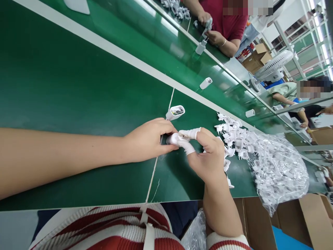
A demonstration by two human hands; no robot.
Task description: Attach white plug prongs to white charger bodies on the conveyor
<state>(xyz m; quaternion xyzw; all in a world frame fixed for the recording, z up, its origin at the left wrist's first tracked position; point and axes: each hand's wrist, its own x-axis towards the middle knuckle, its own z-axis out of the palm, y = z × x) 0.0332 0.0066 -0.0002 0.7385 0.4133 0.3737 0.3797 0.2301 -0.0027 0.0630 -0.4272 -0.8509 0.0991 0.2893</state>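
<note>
My left hand (148, 139) grips a small white charger housing (171, 139) over the green belt (78, 90). My right hand (208, 156), with white finger cots on thumb and forefinger, pinches a white plug piece against the housing's end. Both hands meet at the middle of the view. A second white housing (175, 112) lies open-ended on the belt just beyond my left hand.
A heap of white plug parts (234, 135) spills from a clear plastic bag (278, 170) at right. More housings (206, 83) (250, 113) ride the belt farther on. A person in a red shirt (229, 21) works across the belt. Cardboard boxes (286, 222) stand below.
</note>
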